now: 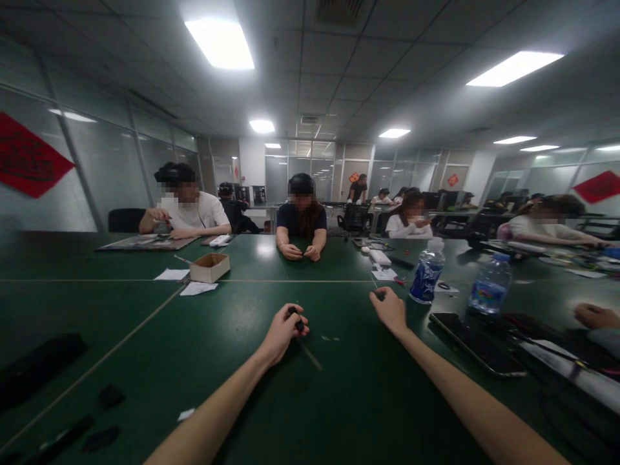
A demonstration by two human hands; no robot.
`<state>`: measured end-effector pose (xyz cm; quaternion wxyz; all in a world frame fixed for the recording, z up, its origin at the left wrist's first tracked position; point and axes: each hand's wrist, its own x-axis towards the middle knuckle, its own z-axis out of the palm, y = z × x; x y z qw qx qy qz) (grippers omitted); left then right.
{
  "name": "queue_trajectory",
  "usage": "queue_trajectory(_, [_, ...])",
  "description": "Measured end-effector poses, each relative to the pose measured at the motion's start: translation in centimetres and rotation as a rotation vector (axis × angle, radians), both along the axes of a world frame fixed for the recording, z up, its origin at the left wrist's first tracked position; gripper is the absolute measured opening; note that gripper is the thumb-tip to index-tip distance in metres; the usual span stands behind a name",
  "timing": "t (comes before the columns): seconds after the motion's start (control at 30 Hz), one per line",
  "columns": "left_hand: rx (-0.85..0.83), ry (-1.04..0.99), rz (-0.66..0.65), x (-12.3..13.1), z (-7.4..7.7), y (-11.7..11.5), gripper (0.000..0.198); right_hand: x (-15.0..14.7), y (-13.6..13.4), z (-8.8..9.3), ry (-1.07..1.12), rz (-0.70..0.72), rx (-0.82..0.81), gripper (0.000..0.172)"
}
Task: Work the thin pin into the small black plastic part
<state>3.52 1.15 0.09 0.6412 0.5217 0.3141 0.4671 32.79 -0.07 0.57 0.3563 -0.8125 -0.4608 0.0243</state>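
Observation:
My left hand [281, 334] is closed around a small black part [296, 319], whose exact kind I cannot make out. To the right and slightly farther off, my right hand [390, 309] grips a slim tool [380, 295] with a dark handle and a thin shaft pointing away; it resembles a small screwdriver. Both hands are over the green table [339, 400], apart from each other. Beside my right hand stands a water bottle with a blue label [427, 274]. Tiny pale scraps [330, 338] lie to the right of my left hand.
A small open box [210, 267] rests among papers at far left. Right of me are a second bottle [490, 284], a phone [477, 343] and another person's hand [597, 316]. Black pieces [111, 395] lie at near left. A person [301, 216] sits opposite, hands on the table.

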Motion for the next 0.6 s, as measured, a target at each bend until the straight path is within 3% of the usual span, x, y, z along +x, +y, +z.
queue_trajectory(0.1, [-0.014, -0.017, -0.003, -0.1, -0.1, 0.0, 0.028, 3.5, 1.3, -0.1, -0.004, -0.126, -0.105, 0.046])
queue_trajectory(0.2, [-0.01, -0.046, -0.007, -0.1, -0.1, 0.1, 0.021, 5.2, 2.8, -0.2, -0.017, -0.159, -0.155, 0.048])
queue_trajectory(0.3, [0.01, -0.076, -0.025, -0.1, 0.0, 0.0, 0.008, 5.3, 4.0, -0.4, -0.04, -0.145, -0.196, 0.049])
queue_trajectory(0.47, [0.035, -0.01, -0.055, -0.2, 0.4, -0.3, 0.034, 3.9, 4.2, -0.7, -0.13, -0.026, -0.242, 0.031])
queue_trajectory(0.6, [0.053, 0.007, -0.042, -0.2, 0.2, -0.3, 0.041, 3.1, 3.1, -0.9, -0.185, 0.057, -0.256, 0.028])
